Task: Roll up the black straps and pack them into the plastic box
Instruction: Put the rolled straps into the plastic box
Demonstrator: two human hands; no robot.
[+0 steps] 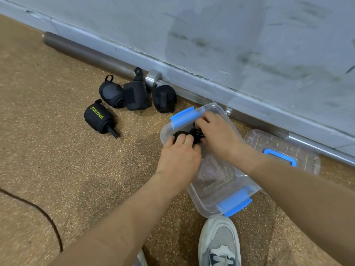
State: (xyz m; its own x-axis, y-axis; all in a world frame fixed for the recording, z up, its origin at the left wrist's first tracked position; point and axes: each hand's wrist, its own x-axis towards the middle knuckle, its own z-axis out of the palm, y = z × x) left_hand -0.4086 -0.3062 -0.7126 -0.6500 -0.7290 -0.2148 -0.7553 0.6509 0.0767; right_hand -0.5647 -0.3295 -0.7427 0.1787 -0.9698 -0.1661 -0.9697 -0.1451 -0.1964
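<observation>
Four rolled straps lie on the floor by the barbell, well apart from the plastic box, so I judge I am in the packing step with most of it left to do. Both my hands are down in the far end of the box. My left hand has its fingers curled over a black roll in the far left corner. My right hand is bent round a second roll just beside it. How tight either grip is I cannot tell, since my knuckles hide the fingertips. Next, I think, I need to seat these two snugly against the wall, let go, and reach for the nearest strap on the floor. The lid lies off to the right
</observation>
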